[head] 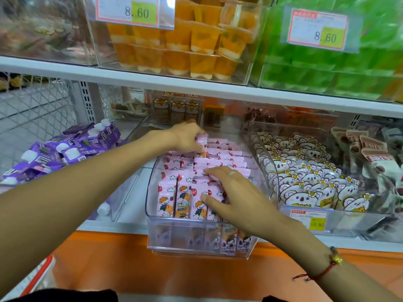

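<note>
The left hand point(187, 136) curls its fingers round one pink packet point(201, 141), which stands upright at the back of the clear bin point(149, 199). The packet looks light, thin and slick, so a pinch across its top edge should serve. The right hand point(236, 194) has its fingers spread flat on the packet rows point(169, 201) beneath them.

There is only 1 view, from a wide-angle camera worn on the person's head. It faces forward and down, from very near, at a white metal shelf board point(65, 68). The clear plastic bin of pink snack packets point(150, 214) fills the middle. The clear box of orange jelly cups point(196, 40) stands far, at the top edge.
</note>
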`<action>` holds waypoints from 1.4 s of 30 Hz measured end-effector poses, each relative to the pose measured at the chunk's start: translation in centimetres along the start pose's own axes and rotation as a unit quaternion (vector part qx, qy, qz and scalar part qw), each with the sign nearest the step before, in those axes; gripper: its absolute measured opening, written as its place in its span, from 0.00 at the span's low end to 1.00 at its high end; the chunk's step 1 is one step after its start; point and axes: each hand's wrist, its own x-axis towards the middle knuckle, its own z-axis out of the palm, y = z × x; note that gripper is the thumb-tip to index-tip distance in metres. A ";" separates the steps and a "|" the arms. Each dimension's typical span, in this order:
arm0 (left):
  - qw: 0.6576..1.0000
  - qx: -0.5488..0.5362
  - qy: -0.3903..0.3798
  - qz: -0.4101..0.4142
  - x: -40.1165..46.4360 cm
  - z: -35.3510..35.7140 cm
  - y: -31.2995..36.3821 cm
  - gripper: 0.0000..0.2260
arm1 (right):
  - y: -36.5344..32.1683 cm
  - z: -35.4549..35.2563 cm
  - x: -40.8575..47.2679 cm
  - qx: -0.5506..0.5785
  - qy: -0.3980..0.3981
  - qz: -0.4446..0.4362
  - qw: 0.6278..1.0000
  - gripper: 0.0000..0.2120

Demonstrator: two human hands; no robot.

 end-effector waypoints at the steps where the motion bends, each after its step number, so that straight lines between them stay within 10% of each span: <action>1: 1.000 -0.005 0.017 0.000 0.1 0.4 -0.2 0.25 | 0.0 0.0 0.0 0.004 0.011 -0.002 1.000 0.27; 8: 1.000 -0.005 -0.006 0.011 0.1 1.8 -2.1 0.06 | -0.1 0.1 -0.2 -0.012 -0.009 -0.003 1.000 0.21; 19: 0.997 0.018 -0.053 0.049 -1.1 0.7 -1.1 0.11 | -0.7 -0.2 0.8 -0.041 -0.024 0.025 0.999 0.31; 27: 0.995 -0.075 0.061 -0.025 -2.0 1.5 -0.6 0.07 | -0.4 -0.1 1.4 -0.068 -0.069 0.039 0.995 0.32; 42: 0.778 -0.420 0.467 -0.021 -8.0 1.3 2.6 0.03 | -0.2 0.1 1.1 -0.067 -0.055 0.032 0.996 0.30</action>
